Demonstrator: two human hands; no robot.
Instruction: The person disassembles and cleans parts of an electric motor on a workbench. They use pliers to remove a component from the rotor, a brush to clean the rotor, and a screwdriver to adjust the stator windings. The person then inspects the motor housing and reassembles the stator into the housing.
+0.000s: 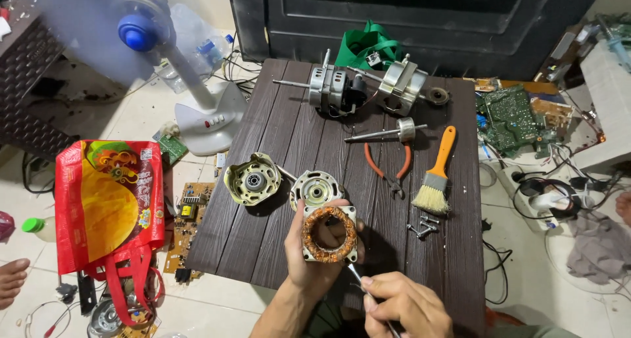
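Note:
My left hand grips a motor stator with copper windings, held above the near edge of the dark wooden table. In my right hand is a thin metal tool whose tip points at the stator's lower edge. Just behind the stator lie two metal motor end covers.
On the table: an assembled fan motor, a motor housing, a rotor with shaft, orange-handled pliers, a brush, several screws. A standing fan, red bag and circuit boards lie on the floor.

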